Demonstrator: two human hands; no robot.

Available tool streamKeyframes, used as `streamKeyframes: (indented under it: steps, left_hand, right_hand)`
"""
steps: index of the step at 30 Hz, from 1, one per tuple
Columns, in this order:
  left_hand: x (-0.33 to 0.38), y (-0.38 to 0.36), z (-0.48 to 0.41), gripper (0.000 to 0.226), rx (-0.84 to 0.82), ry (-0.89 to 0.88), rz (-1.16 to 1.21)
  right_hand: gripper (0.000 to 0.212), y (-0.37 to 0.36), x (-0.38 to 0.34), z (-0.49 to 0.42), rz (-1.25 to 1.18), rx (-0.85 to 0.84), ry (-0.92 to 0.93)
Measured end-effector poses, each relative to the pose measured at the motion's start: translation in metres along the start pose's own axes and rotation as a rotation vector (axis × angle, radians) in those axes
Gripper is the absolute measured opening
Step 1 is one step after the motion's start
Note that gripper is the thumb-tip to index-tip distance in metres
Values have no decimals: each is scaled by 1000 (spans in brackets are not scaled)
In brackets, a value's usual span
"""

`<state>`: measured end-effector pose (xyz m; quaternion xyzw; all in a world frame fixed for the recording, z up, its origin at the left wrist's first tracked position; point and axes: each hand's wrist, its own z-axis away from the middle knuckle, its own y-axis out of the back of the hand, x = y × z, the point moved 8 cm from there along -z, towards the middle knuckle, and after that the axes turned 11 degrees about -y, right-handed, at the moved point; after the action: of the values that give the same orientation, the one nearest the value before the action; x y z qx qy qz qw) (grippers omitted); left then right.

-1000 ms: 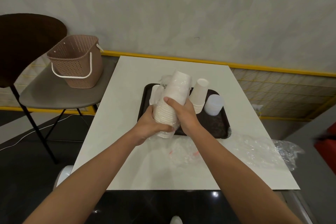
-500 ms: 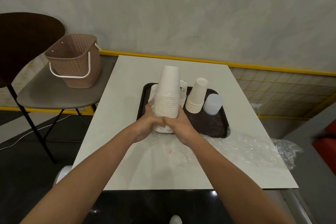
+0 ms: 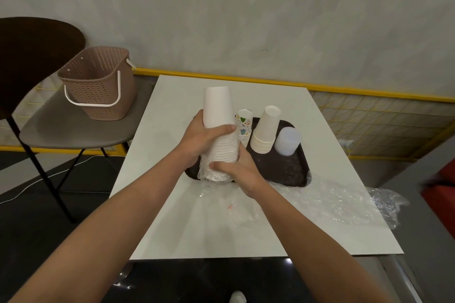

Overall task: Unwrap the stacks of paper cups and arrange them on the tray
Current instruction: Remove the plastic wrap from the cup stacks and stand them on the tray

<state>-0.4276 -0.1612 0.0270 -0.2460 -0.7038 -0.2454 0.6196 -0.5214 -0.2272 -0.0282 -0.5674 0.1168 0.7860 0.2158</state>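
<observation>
Both hands grip one tall stack of white paper cups (image 3: 218,120), held upside down and upright over the near left corner of the dark tray (image 3: 293,170). The left hand (image 3: 199,138) wraps around the middle of the stack, thumb across its front; the right hand (image 3: 236,167) closes around the bottom, where clear plastic wrap (image 3: 204,170) is bunched about the lowest rims. Whether the stack's base touches the tray cannot be told — hand and wrap hide it. Toward the tray's far edge stand a patterned cup stack (image 3: 244,125), a cream cup stack (image 3: 266,130) and, nearest the right edge, a stack of translucent lids (image 3: 287,141). The tray sits in the middle of the white surface (image 3: 172,224); loose plastic film (image 3: 344,202) spreads along the surface's near right side and hangs over its right edge. A brown basket (image 3: 98,86) rests on a chair (image 3: 61,130) beside the surface's left edge.
</observation>
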Motion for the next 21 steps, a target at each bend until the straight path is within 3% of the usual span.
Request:
streamKeyframes:
  steps: [8,12,16,21]
  left_hand:
    - [-24,-6,8,90,-80,81,174]
    - [-32,-3,9,80,-30,161,314]
    - [-47,6,15,48,192,260,549]
    - [-66,22,17,56,388,323,731]
  right_hand:
    - [82,12,-8,-2,-18,74,12]
    - [76,19,-6,-1,-263,114,-3]
    - [53,27,-8,-1,-589,111,18]
    - [55,24,-13,3,-210,122,51]
